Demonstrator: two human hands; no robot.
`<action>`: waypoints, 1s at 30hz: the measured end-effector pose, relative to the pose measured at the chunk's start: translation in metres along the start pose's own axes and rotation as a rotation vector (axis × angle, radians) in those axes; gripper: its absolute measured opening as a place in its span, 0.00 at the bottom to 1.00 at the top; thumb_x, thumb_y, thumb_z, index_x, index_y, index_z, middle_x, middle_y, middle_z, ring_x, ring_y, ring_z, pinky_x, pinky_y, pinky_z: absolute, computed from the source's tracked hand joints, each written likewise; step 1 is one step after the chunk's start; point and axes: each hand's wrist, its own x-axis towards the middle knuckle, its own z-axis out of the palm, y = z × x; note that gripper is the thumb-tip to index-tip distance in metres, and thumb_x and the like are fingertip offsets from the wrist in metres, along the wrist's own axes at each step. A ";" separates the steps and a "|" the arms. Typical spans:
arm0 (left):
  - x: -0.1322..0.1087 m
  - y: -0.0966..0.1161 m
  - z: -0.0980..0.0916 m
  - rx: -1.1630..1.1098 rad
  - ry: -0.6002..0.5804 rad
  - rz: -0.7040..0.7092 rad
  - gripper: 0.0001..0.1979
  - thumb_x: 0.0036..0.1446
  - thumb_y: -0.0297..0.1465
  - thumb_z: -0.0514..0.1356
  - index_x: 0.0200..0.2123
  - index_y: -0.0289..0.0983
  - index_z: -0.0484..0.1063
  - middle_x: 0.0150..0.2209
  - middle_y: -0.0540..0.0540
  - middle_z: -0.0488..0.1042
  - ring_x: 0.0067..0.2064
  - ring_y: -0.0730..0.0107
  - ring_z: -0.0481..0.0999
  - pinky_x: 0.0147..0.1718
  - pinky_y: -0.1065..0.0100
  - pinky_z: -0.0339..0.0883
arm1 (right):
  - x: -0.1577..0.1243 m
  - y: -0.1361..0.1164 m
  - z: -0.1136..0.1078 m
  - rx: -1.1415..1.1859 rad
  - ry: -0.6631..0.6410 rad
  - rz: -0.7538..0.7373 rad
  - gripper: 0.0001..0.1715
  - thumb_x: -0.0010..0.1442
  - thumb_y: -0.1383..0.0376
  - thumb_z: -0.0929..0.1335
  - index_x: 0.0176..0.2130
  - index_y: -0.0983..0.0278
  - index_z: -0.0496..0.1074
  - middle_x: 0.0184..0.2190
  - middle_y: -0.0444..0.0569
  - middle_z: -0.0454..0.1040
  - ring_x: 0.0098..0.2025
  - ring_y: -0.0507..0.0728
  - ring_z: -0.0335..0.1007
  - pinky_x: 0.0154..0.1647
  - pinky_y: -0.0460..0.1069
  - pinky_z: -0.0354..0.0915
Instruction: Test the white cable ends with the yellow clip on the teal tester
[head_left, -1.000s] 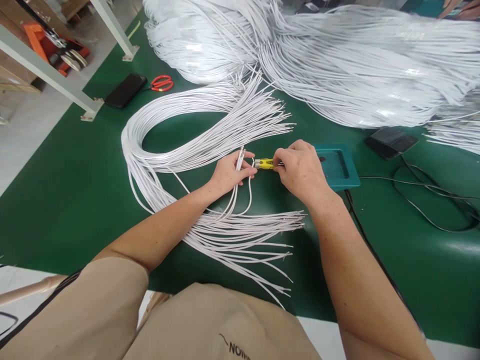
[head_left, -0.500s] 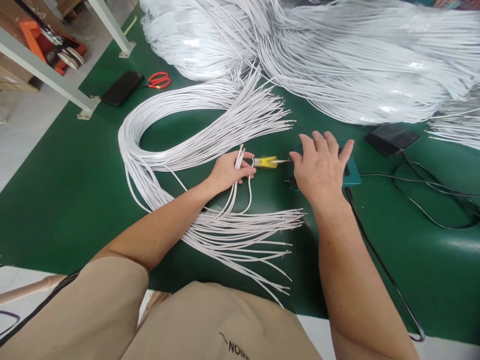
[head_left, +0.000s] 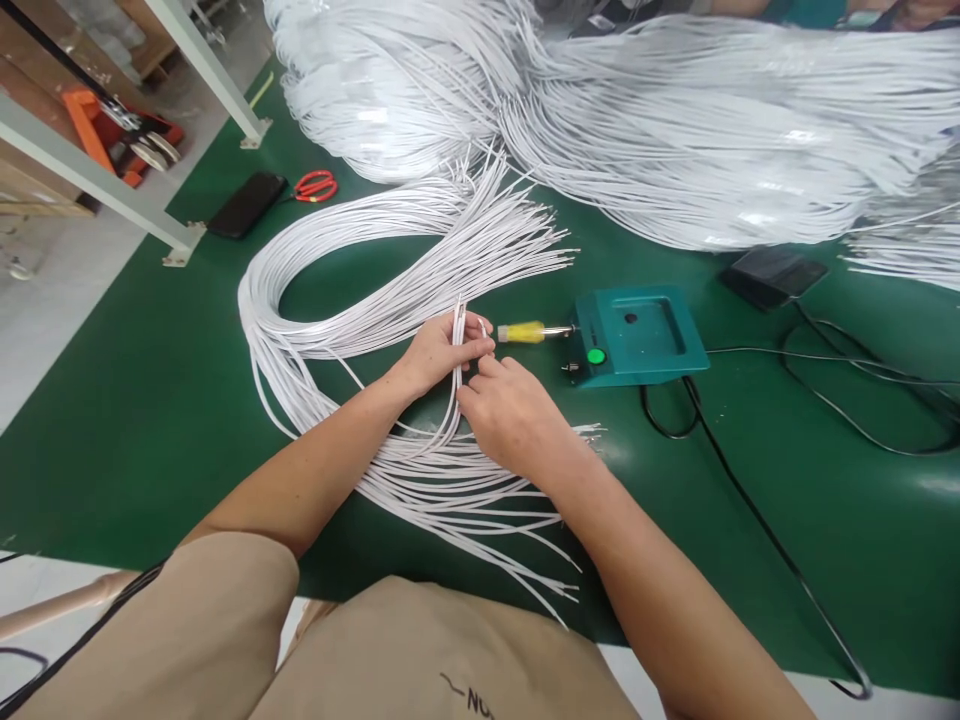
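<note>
My left hand (head_left: 448, 350) is closed around several white cables (head_left: 457, 345), whose ends stick up above the fingers. Another white cable end (head_left: 482, 326) shows at its fingertips. Just below and right of it, my right hand (head_left: 514, 415) has its fingers curled together close to these cables; what is between them is hidden. Right of both hands stands a teal box-shaped device (head_left: 697, 345) with a lit green button and a shallow top recess. A yellow piece (head_left: 523, 332) on a metal shaft juts from its left side towards my hands.
A bent bundle of white cables (head_left: 259, 290) lies on the green table (head_left: 135, 400). Larger cable heaps (head_left: 697, 130) fill the back. Red-handled scissors (head_left: 315, 186) and a black phone-like object (head_left: 246, 204) lie left; a black pedal-like box (head_left: 772, 277) with its cord lies right.
My right hand has left the teal device and come left and down to my left hand. My left hand has drawn slightly left, away from the yellow piece, keeping its cables.
</note>
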 end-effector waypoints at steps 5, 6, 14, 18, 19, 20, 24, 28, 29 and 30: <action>0.001 0.001 -0.007 0.019 -0.140 0.000 0.17 0.48 0.40 0.67 0.39 0.36 0.78 0.35 0.45 0.77 0.35 0.73 0.73 0.32 0.73 0.67 | -0.005 -0.005 0.001 0.100 -0.229 0.226 0.14 0.59 0.72 0.61 0.32 0.66 0.75 0.25 0.56 0.76 0.29 0.60 0.71 0.30 0.51 0.57; 0.001 0.001 -0.008 0.018 -0.183 -0.003 0.17 0.49 0.40 0.67 0.40 0.36 0.79 0.35 0.45 0.77 0.35 0.72 0.74 0.33 0.72 0.67 | -0.006 -0.002 -0.003 0.167 -0.267 0.269 0.14 0.59 0.71 0.62 0.30 0.65 0.75 0.25 0.55 0.76 0.27 0.59 0.70 0.28 0.50 0.55; -0.006 0.001 0.000 0.191 -0.202 0.049 0.23 0.47 0.39 0.69 0.46 0.37 0.77 0.31 0.49 0.76 0.31 0.72 0.73 0.37 0.68 0.68 | -0.002 0.038 -0.017 0.652 0.279 0.762 0.11 0.60 0.60 0.64 0.32 0.61 0.74 0.21 0.44 0.73 0.23 0.52 0.65 0.30 0.48 0.59; -0.011 0.002 0.010 0.088 -0.209 0.059 0.29 0.40 0.35 0.72 0.48 0.35 0.74 0.37 0.47 0.78 0.37 0.67 0.77 0.43 0.64 0.71 | 0.001 0.042 -0.005 0.761 0.396 0.750 0.10 0.53 0.58 0.70 0.32 0.62 0.74 0.24 0.43 0.74 0.25 0.52 0.65 0.30 0.48 0.59; -0.011 0.002 0.012 0.045 -0.223 0.056 0.31 0.40 0.34 0.73 0.49 0.35 0.73 0.38 0.46 0.78 0.38 0.67 0.78 0.44 0.64 0.71 | 0.001 0.042 -0.003 0.812 0.414 0.748 0.09 0.52 0.58 0.70 0.30 0.62 0.74 0.25 0.43 0.74 0.25 0.51 0.65 0.30 0.48 0.59; -0.012 0.002 0.012 0.005 -0.232 0.048 0.31 0.41 0.34 0.72 0.51 0.35 0.71 0.39 0.46 0.78 0.39 0.67 0.78 0.44 0.64 0.71 | 0.001 0.043 -0.002 0.872 0.432 0.751 0.09 0.52 0.59 0.70 0.29 0.63 0.73 0.25 0.43 0.74 0.25 0.51 0.64 0.29 0.47 0.59; -0.010 0.000 0.012 -0.129 -0.195 0.020 0.22 0.46 0.34 0.70 0.44 0.35 0.70 0.36 0.47 0.77 0.34 0.72 0.78 0.39 0.68 0.72 | 0.000 0.042 -0.004 1.108 0.458 0.755 0.10 0.52 0.60 0.70 0.27 0.64 0.73 0.18 0.41 0.68 0.20 0.49 0.58 0.23 0.47 0.56; -0.008 -0.002 0.013 -0.200 -0.129 0.045 0.18 0.44 0.32 0.71 0.33 0.35 0.64 0.31 0.52 0.74 0.31 0.76 0.77 0.32 0.74 0.69 | 0.001 0.043 -0.006 1.283 0.482 0.763 0.07 0.52 0.63 0.70 0.27 0.66 0.74 0.15 0.39 0.63 0.18 0.47 0.53 0.20 0.46 0.52; -0.008 -0.002 0.014 -0.207 -0.122 0.044 0.19 0.44 0.32 0.71 0.31 0.35 0.63 0.30 0.53 0.73 0.30 0.76 0.77 0.30 0.75 0.68 | 0.001 0.043 -0.005 1.352 0.484 0.764 0.07 0.51 0.63 0.70 0.27 0.66 0.74 0.15 0.39 0.64 0.18 0.46 0.53 0.20 0.45 0.52; -0.008 -0.002 0.014 -0.211 -0.121 0.040 0.19 0.45 0.32 0.70 0.30 0.35 0.61 0.29 0.53 0.73 0.30 0.76 0.77 0.29 0.76 0.66 | 0.001 0.044 -0.004 1.434 0.479 0.765 0.07 0.50 0.63 0.71 0.27 0.66 0.74 0.16 0.40 0.65 0.18 0.46 0.53 0.20 0.45 0.52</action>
